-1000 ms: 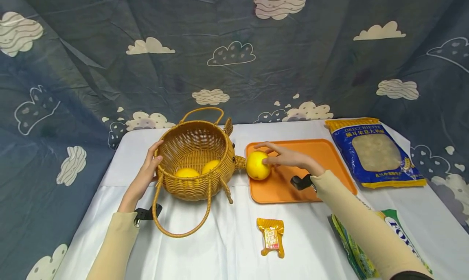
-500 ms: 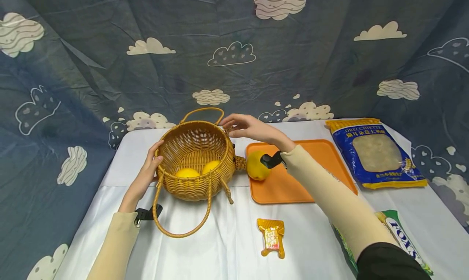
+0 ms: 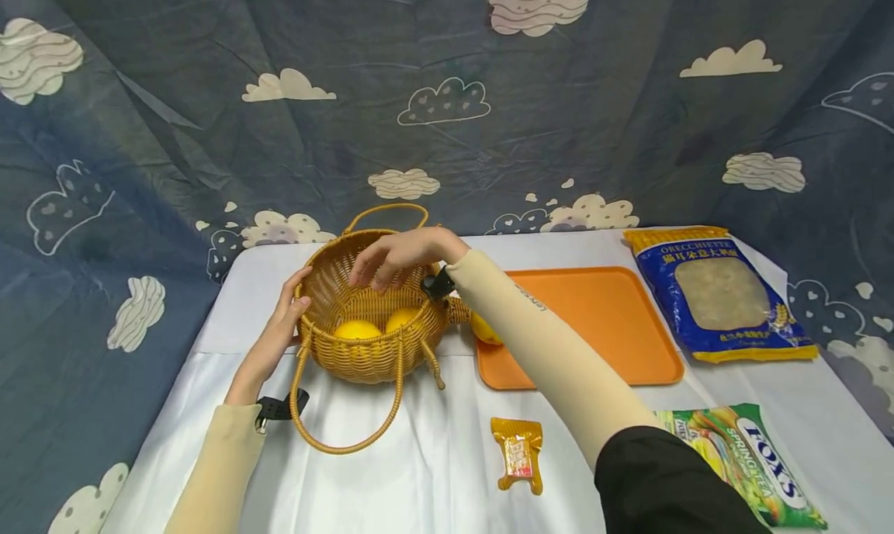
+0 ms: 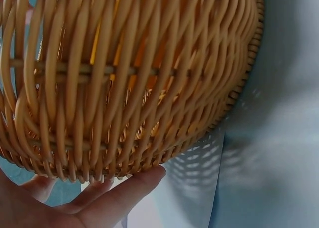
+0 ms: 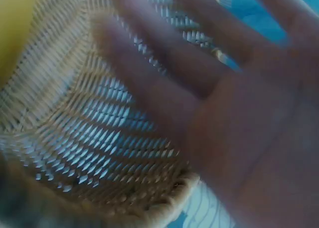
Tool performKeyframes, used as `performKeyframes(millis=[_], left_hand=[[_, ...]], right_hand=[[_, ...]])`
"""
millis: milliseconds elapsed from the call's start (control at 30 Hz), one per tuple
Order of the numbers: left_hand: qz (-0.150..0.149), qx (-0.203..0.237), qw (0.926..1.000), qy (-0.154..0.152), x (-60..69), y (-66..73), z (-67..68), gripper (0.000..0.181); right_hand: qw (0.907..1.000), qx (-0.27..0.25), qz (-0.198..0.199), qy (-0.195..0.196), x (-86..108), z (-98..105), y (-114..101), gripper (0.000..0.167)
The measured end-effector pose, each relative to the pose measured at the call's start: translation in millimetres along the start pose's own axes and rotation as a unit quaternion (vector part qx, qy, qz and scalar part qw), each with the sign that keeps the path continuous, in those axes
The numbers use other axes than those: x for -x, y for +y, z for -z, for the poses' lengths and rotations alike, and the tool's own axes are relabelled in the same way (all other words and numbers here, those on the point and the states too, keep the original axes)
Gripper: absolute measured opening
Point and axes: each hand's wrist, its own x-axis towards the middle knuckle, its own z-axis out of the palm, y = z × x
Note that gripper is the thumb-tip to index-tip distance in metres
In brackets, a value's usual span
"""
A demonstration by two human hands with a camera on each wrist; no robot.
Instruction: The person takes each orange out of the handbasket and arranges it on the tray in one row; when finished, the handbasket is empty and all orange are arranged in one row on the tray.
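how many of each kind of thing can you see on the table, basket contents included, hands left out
Wicker basket: 1
Orange tray: 1
Yellow fruits, two in the basket, one partly hidden: 3
Packets: 3
Total: 8

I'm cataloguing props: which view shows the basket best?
The head view: the basket shows almost whole, both handles included, though the right hand covers part. The left wrist view has mostly its outer wall, close up; the right wrist view, some blurred inside and rim.
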Motion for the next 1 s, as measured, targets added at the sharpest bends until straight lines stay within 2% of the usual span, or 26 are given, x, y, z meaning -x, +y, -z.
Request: performKeyframes(millis=[200,433,500,700,800,933,1000], left_hand=[[0.001,0.0,1.0,-0.002,-1.1,-0.6,0.4,0.058],[0.003,0.003,1.0,-0.001,-3.3,-2.4,-1.7,0.057],[0.002,0.005,1.0,0.0,-3.1,-2.5,-1.6,0.057],[0.004,0.005,1.0,0.002,-2.1,-2.5,-1.1,0.057],[0.005,0.002,1.0,0.004,-2.0,-2.8,-1.0,0.057],[0.005,0.001,1.0,0.005,-1.8,-2.6,-0.7,0.056],[0.005,0.001,1.0,0.007,-1.7,-2.4,-0.2,0.056]], right_hand=[[0.9962,-0.009,-0.078,-0.037,-15.2,0.8,-9.6,0.041],[0.9882,-0.048,-0.126,-0.072,-37.9,-7.2,-3.6,0.046],[0.9859,-0.063,-0.134,-0.078,-43.6,-9.8,-0.9,0.048],[0.9842,-0.047,-0.14,-0.098,-56.2,-17.6,4.5,0.044],[0.979,-0.064,-0.169,-0.094,-58.8,-21.2,5.4,0.04],[0.9788,-0.05,-0.179,-0.085,-61.5,-24.9,6.4,0.034],[0.9824,-0.004,-0.17,-0.076,-62.7,-26.3,5.9,0.03]])
